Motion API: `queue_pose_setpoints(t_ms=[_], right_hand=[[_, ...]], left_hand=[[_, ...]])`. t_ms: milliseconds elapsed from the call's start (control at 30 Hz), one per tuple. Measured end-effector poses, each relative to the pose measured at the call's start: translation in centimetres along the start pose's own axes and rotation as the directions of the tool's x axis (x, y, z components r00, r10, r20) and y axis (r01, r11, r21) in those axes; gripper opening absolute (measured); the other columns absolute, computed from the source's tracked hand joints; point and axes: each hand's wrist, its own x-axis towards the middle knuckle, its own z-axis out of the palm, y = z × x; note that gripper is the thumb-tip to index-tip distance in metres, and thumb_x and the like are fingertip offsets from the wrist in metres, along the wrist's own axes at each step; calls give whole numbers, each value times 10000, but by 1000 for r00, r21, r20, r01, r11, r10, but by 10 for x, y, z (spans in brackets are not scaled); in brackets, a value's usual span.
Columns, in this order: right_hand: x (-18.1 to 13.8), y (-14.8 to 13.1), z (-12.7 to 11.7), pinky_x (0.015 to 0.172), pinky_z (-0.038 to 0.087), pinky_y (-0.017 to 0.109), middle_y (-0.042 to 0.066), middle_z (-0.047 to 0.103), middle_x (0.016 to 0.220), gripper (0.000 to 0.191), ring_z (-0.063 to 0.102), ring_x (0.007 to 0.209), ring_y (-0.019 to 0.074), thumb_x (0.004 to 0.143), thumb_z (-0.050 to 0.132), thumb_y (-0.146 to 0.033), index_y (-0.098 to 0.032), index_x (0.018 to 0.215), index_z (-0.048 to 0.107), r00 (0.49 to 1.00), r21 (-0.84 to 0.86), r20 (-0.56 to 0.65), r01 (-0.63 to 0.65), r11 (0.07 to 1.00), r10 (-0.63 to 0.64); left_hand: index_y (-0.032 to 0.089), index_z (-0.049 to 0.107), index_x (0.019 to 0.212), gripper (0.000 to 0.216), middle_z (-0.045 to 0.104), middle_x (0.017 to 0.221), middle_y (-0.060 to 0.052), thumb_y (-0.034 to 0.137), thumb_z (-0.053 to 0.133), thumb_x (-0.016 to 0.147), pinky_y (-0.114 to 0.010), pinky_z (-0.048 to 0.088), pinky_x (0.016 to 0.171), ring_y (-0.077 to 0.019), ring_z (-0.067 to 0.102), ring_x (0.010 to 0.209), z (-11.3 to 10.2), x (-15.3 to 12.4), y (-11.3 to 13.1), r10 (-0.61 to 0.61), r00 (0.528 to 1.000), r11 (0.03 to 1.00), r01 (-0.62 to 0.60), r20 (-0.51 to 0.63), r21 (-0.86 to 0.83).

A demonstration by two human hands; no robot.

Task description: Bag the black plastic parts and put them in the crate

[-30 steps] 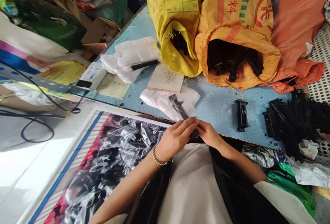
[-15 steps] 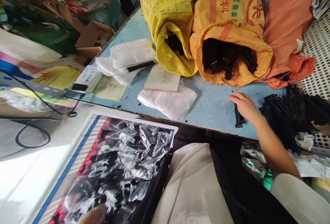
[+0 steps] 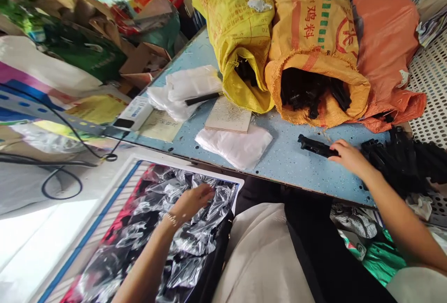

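Note:
At the right of the blue speckled table, my right hand [image 3: 350, 156] is closed on the near end of a long black plastic part [image 3: 314, 146]. The part lies level, pointing left, just over the tabletop or on it. My left hand [image 3: 192, 204], wearing a beaded bracelet, is over a white-rimmed crate [image 3: 223, 179] beside my lap. Its fingers are loosely spread, and I see nothing in them. Under it are many black items in clear plastic bags [image 3: 190, 238]. A stack of thin white plastic bags [image 3: 234, 147] lies on the table between the hands, partly beneath a wooden board [image 3: 228, 116].
A yellow sack [image 3: 240, 37], an orange sack [image 3: 314, 28] and a red-orange sack [image 3: 384, 37] line the table's back. Loose black parts [image 3: 394, 158] are heaped at the right. A black-handled tool [image 3: 202, 98] lies left of the board. A cable [image 3: 63, 191] hangs at the left.
My left hand has come into view over the crate. My right hand has taken hold of the black part, which has turned from pointing toward me to pointing left. The camera view has shifted slightly.

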Motion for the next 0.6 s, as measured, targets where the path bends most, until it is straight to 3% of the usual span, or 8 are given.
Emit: queue_pose_setpoints(t_ms=[33, 100, 200, 267, 367, 433, 500, 600], right_hand=[[-6, -9, 6, 695, 512, 353, 129, 613, 1182, 282, 667, 846, 256, 896, 621, -340, -188, 1131, 651, 997, -58, -40, -64, 996, 62], [-16, -26, 18, 625, 480, 337, 140, 600, 1208, 280, 663, 830, 261, 927, 593, -357, -201, 1156, 634, 989, -128, -102, -120, 984, 107], [-27, -37, 27, 638, 480, 333, 140, 599, 1229, 247, 650, 984, 306, 928, 594, -341, -229, 1146, 628, 982, -136, -161, -119, 984, 97], [-30, -35, 29, 683, 491, 344, 128, 622, 1176, 207, 635, 1030, 310, 917, 603, -346, -233, 1087, 635, 981, -34, -161, -115, 993, 108], [-30, -37, 34, 706, 484, 334, 80, 646, 1025, 227, 635, 874, 240, 896, 622, -444, -231, 974, 632, 980, 339, -104, -123, 933, 167], [-26, -52, 40, 633, 452, 295, 29, 626, 858, 324, 581, 714, 179, 859, 648, -544, -229, 927, 612, 982, 655, -1, -142, 743, 189], [-21, -80, 47, 517, 369, 247, -28, 540, 704, 427, 476, 572, 124, 802, 688, -628, -226, 899, 582, 982, 892, 135, -180, 414, 136], [-12, -130, 53, 428, 245, 208, -56, 484, 663, 518, 368, 488, 69, 714, 771, -661, -220, 859, 542, 968, 966, 247, -250, -67, -49]], left_hand=[[209, 702, 895, 210, 685, 749, -8, 375, 576, 917, -270, 528, 616, -175, 667, 667, 13, 27, 6, 35, 999, 999, -35, 15, 7], [204, 685, 1045, 220, 710, 1005, -68, 320, 528, 944, -315, 554, 811, -198, 695, 873, 38, 76, 28, 131, 991, 991, -130, -33, 25], [158, 674, 934, 113, 669, 1117, -164, 239, 612, 883, -419, 513, 957, -285, 641, 1066, 65, 128, 61, 154, 985, 984, -145, -83, 102], [155, 650, 796, 78, 678, 1021, -171, 173, 606, 858, -442, 510, 935, -305, 639, 1041, 71, 148, 69, 113, 992, 990, -107, -58, 93], [168, 633, 707, 145, 692, 874, -114, 156, 589, 845, -378, 525, 849, -249, 666, 898, 66, 161, 58, 91, 996, 996, -90, -24, 21], [179, 637, 703, 130, 688, 784, -62, 224, 632, 825, -320, 527, 757, -202, 660, 781, 58, 164, 47, 68, 998, 997, -68, -14, -45], [186, 630, 720, 146, 672, 705, -23, 305, 667, 796, -278, 508, 645, -167, 633, 674, 53, 166, 39, 21, 1000, 989, -23, -15, -143], [192, 611, 823, 166, 665, 665, 6, 350, 642, 781, -242, 467, 528, -137, 601, 575, 51, 166, 35, -43, 999, 952, 39, -9, -305]])
